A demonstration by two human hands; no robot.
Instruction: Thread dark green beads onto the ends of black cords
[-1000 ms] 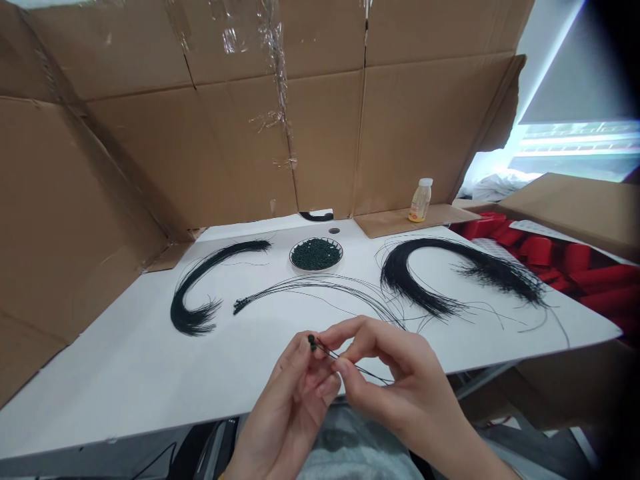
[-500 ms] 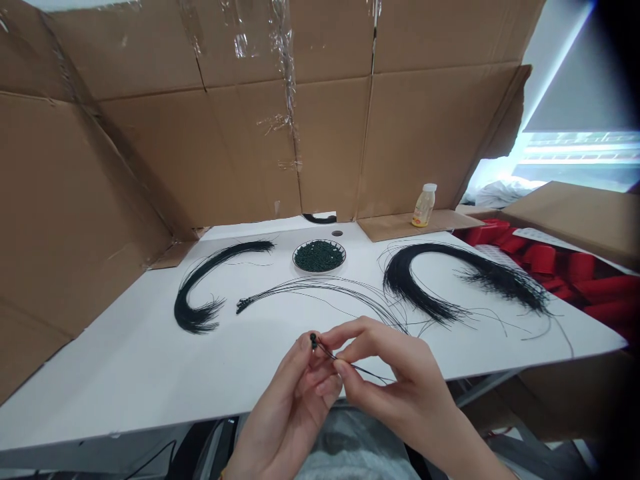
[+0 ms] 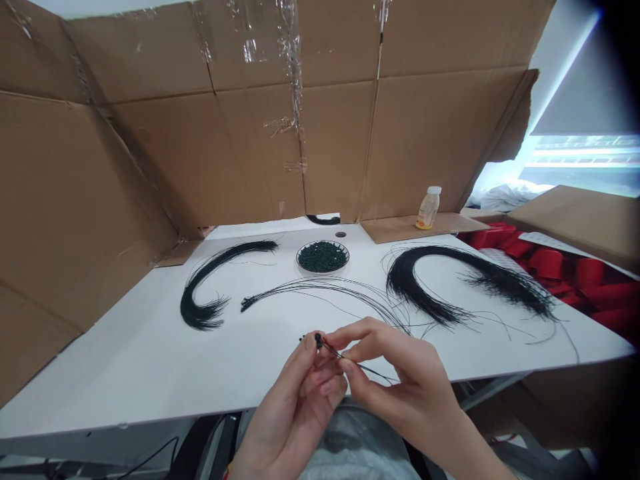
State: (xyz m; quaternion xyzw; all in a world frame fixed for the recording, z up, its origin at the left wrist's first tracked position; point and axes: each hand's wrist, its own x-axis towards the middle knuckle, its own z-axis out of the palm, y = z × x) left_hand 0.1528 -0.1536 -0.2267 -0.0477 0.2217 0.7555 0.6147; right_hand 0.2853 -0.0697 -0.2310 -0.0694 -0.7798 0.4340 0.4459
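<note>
My left hand (image 3: 300, 393) pinches a small dark green bead (image 3: 318, 340) at its fingertips, just over the near edge of the white table (image 3: 150, 373). My right hand (image 3: 395, 380) pinches a thin black wire (image 3: 367, 369) that runs into the bead, and a short tip of wire pokes out on the bead's left side. Both hands touch each other at the fingertips. A small dish of dark green beads (image 3: 323, 257) sits at the table's middle back.
A thick bundle of black wires (image 3: 440, 283) curves at the right, a thinner bundle (image 3: 210, 280) at the left, and a fan of beaded wires (image 3: 310, 290) lies between. Cardboard walls (image 3: 240, 140) surround the table. A small bottle (image 3: 429, 208) and red cups (image 3: 555, 263) stand at the right.
The wire tip now pokes out a little past the bead on its left side. The hands stay in nearly the same place; the view has shifted slightly.
</note>
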